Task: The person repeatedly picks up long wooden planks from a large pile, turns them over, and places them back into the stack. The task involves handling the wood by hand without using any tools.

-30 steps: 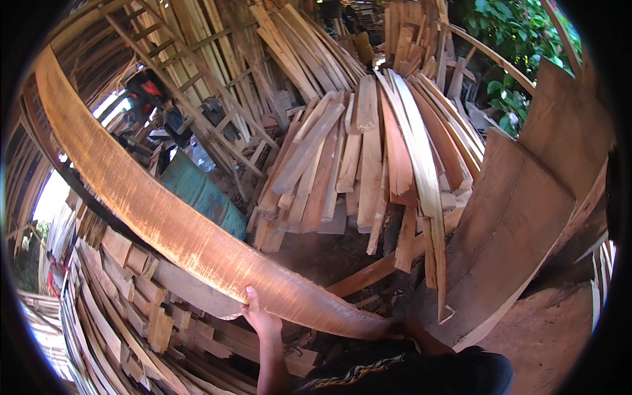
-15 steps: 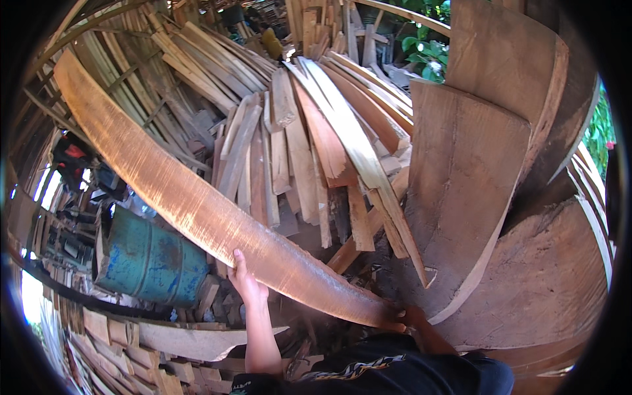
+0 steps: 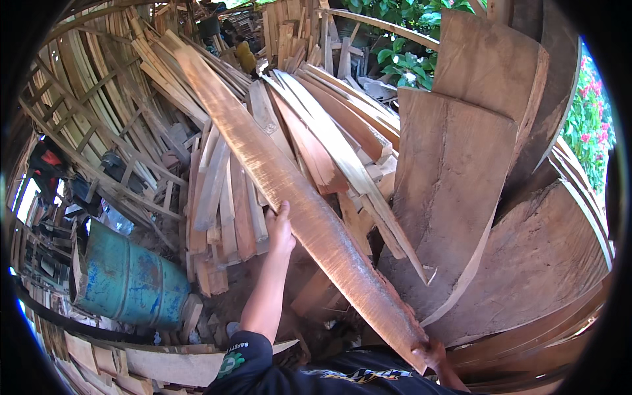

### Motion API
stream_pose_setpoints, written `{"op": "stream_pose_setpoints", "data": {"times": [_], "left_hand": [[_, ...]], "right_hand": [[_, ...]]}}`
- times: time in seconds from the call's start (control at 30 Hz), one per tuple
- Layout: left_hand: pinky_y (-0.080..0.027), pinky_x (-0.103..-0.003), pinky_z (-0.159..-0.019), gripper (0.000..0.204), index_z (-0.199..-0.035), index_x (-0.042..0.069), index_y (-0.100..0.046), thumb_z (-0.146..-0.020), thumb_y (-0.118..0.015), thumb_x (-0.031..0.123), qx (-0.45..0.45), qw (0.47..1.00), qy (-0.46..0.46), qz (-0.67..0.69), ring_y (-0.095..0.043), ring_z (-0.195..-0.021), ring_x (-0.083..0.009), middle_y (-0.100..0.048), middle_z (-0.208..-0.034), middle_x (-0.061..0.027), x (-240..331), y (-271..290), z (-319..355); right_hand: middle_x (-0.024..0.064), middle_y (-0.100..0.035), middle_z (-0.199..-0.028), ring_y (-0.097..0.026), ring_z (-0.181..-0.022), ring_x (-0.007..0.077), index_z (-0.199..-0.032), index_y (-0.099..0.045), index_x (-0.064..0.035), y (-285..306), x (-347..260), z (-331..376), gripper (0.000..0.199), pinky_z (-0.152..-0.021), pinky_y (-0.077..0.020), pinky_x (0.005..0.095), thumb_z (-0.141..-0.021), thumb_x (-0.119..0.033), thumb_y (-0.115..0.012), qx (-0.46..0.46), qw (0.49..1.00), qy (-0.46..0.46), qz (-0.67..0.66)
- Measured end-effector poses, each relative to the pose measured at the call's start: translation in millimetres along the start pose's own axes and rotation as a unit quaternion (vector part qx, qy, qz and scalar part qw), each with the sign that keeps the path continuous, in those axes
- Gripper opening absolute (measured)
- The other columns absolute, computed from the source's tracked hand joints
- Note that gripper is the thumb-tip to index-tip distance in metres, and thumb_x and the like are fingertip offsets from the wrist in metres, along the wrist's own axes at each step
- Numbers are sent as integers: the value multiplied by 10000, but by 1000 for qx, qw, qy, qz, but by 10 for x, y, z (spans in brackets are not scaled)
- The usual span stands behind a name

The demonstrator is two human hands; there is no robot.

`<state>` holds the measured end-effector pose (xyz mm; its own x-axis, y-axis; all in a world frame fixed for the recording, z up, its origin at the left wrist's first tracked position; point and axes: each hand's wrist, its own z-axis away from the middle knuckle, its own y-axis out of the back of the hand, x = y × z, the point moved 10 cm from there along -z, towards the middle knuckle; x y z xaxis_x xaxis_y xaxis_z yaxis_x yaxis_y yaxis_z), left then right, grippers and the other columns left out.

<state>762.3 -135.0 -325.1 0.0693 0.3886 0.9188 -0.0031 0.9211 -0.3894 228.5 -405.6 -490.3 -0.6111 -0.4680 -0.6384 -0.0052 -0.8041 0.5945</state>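
A long brown wooden plank (image 3: 303,204) with a rough-sawn face slants across the middle of the view, from the far left down to the near right. My left hand (image 3: 282,230) grips its left edge around mid-length, thumb on the upper face and fingers hidden beneath. At the plank's near end, my right hand (image 3: 431,355) is closed on the edge, its fingers partly out of sight. The plank's far end lies over a heap of loose boards (image 3: 230,191); whether it touches them I cannot tell.
A rusty blue-green drum (image 3: 135,276) lies on its side at left. Wide slabs (image 3: 454,171) lean upright at right, with a large rough slab (image 3: 546,263) below them. A pale splintered strip (image 3: 355,158) rests on the heap. Stacked lumber (image 3: 171,365) runs along the near left.
The plank has swung clockwise, its far end moving from the left toward the heap. My left hand has shifted right and up; my right hand has come nearer to my body.
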Motion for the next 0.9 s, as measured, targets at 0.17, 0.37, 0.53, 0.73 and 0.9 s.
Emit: {"op": "stream_pose_setpoints", "data": {"times": [0.17,0.37,0.53,0.73,0.9], "left_hand": [[-510,-386,-820,248,-1119,-14,-521,-908,-575,105,-5,995,85,-43,-607,-956,-232,-599,-1068,-132,-869,-215,-175],[-519,-397,-792,235,-1094,-24,-525,-894,-574,88,-33,983,174,-43,-617,-926,-243,-613,-1012,-140,-1570,-661,-143],[-518,-396,-775,230,-1084,-11,-529,-883,-572,92,-69,981,162,-78,-615,-902,-248,-612,-982,-114,-1733,-923,-735],[-402,-370,-969,428,-1282,86,-419,-902,-584,195,-79,989,-3,-122,-521,-1101,-205,-543,-1189,-104,-52,-1095,-915],[-285,-390,-1105,403,-1303,-4,-445,-931,-550,109,-47,970,-141,-192,-385,-1316,-257,-456,-1358,-169,1032,-432,652]], "right_hand": [[252,-615,-914,-577,-672,355,-1262,-542,-29,120,68,626,579,-555,-441,431,-790,-337,-676,148,988,-21,-41],[277,-591,-902,-543,-630,388,-1340,-472,-95,103,137,1155,592,-501,-398,486,-822,-332,-636,285,898,231,243],[234,-622,-975,-638,-764,384,-1247,-432,-47,529,77,512,587,-610,-423,561,-889,-506,-513,128,989,-59,37],[305,-588,-718,-613,-778,470,-868,-638,52,916,-1366,-1144,511,-669,-454,515,-933,-410,-430,126,992,-12,-14],[301,-613,-804,-614,-815,458,-844,-665,23,1193,-2122,-2745,510,-726,-477,519,-917,-443,-470,210,971,77,86]]}}
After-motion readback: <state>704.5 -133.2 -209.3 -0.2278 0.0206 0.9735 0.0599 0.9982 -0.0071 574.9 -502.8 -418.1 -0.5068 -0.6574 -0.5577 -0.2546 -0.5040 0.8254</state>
